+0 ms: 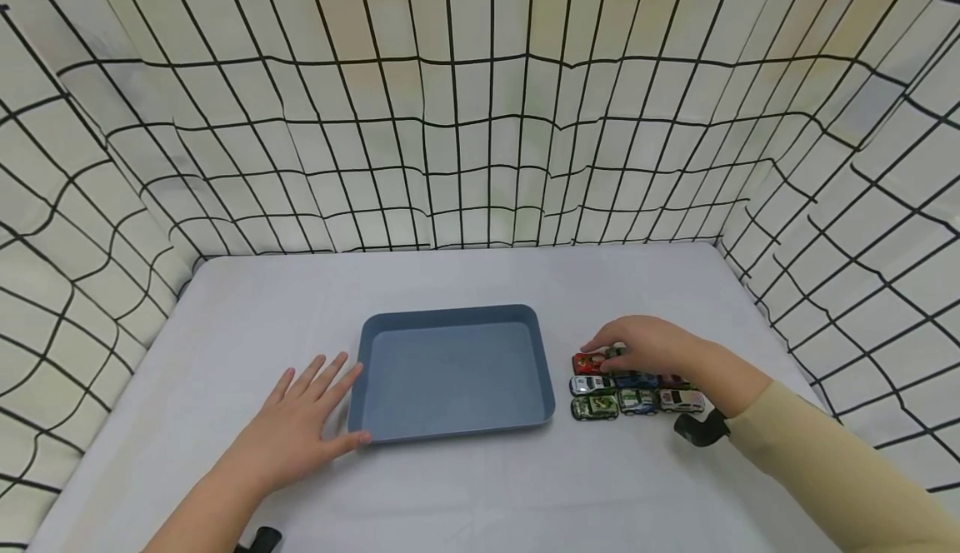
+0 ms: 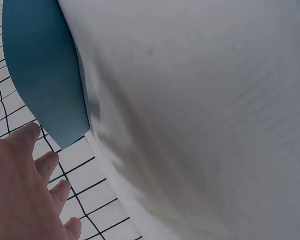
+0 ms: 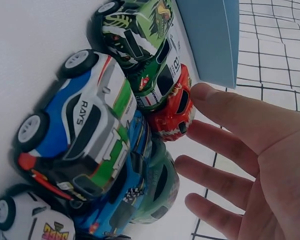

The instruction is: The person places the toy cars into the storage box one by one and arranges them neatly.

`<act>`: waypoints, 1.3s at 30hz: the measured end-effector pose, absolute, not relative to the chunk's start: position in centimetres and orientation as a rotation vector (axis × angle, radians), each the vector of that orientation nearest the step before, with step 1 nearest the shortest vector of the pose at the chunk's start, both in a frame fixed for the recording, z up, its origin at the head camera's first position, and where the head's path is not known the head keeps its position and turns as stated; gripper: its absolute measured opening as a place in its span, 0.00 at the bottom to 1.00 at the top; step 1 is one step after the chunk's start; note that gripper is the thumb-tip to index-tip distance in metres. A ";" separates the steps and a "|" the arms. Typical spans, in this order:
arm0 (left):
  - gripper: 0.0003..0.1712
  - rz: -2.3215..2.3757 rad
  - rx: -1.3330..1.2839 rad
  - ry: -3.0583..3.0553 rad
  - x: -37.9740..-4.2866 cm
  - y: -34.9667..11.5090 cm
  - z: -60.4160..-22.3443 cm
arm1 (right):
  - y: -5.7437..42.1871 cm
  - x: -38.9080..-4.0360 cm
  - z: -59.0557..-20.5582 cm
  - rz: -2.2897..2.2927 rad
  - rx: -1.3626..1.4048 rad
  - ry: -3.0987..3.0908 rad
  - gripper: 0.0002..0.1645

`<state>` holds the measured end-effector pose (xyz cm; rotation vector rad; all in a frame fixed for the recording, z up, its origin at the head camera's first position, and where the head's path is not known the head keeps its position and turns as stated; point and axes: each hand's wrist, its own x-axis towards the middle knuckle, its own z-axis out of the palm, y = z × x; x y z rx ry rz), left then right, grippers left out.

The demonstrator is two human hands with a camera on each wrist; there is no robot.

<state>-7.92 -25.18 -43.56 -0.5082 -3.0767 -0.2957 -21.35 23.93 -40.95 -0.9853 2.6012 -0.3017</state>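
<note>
My left hand point(image 1: 302, 428) is spread flat at the left edge of a blue-grey tray point(image 1: 453, 432), its fingertips and thumb right at the rim. To the tray's right, several toy cars stand close together in rows. Over the far row is my right hand point(image 1: 651, 345), its thumb and index fingertip at a red toy car point(image 3: 172, 112) and the other fingers loosely extended. Beside that one are a green-and-white car point(image 3: 162, 77), a green car with a creature print point(image 3: 140, 32), a white, blue and green car point(image 3: 90, 125) and a blue car point(image 3: 122, 192). My right hand partly covers the far row.
A white cloth point(image 1: 480, 486) covers the table. Black netting point(image 1: 457, 124) over pale walls encloses its back and both sides. A dark strap end point(image 1: 702, 430) hangs below my right wrist, near a white car point(image 1: 681, 401) in the near row.
</note>
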 end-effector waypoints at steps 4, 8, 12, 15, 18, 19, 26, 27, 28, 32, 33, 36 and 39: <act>0.55 -0.306 -0.496 -3.085 -7.9 -25.1 -43.7 | 23.8 -21.8 -41.4 -0.272 -1.004 2.586 0.21; 0.56 -0.315 -0.478 -3.109 -7.8 -25.2 -43.7 | 23.7 -22.1 -41.9 -0.235 -1.017 2.579 0.21; 0.57 -0.311 -0.468 -3.130 -7.8 -25.2 -43.7 | 23.5 -22.1 -42.2 -0.211 -0.977 2.592 0.21; 0.57 -0.300 -0.469 -3.152 -7.9 -25.1 -43.5 | 23.4 -22.1 -42.1 -0.214 -0.965 2.601 0.21; 0.58 -0.291 -0.467 -3.169 -7.9 -25.0 -43.3 | 23.3 -22.1 -42.1 -0.224 -0.976 2.604 0.21; 0.58 -0.292 -0.467 -3.170 -7.9 -25.0 -43.2 | 23.3 -22.1 -42.1 -0.232 -0.987 2.600 0.21; 0.58 -0.292 -0.463 -3.169 -8.0 -25.0 -43.1 | 23.0 -22.1 -42.2 -0.266 -1.035 2.582 0.22; 0.59 -0.289 -0.461 -3.172 -8.0 -25.0 -43.2 | 22.9 -22.1 -42.3 -0.266 -1.046 2.583 0.22; 0.59 -0.288 -0.458 -3.175 -8.1 -25.0 -43.2 | 22.9 -22.2 -42.4 -0.261 -1.047 2.587 0.23; 0.59 -0.294 -0.451 -3.185 -8.1 -24.9 -43.3 | 22.9 -22.3 -42.7 -0.244 -1.080 2.600 0.23; 0.59 -0.295 -0.449 -3.186 -8.1 -24.9 -43.3 | 22.8 -22.3 -42.7 -0.236 -1.080 2.605 0.23; 0.58 -0.302 -0.445 -3.184 -8.0 -24.9 -43.2 | 22.7 -22.4 -42.6 -0.240 -1.070 2.607 0.22; 0.57 -0.298 -0.444 -3.183 -8.0 -24.9 -43.1 | 22.6 -22.6 -42.6 -0.250 -1.050 2.599 0.22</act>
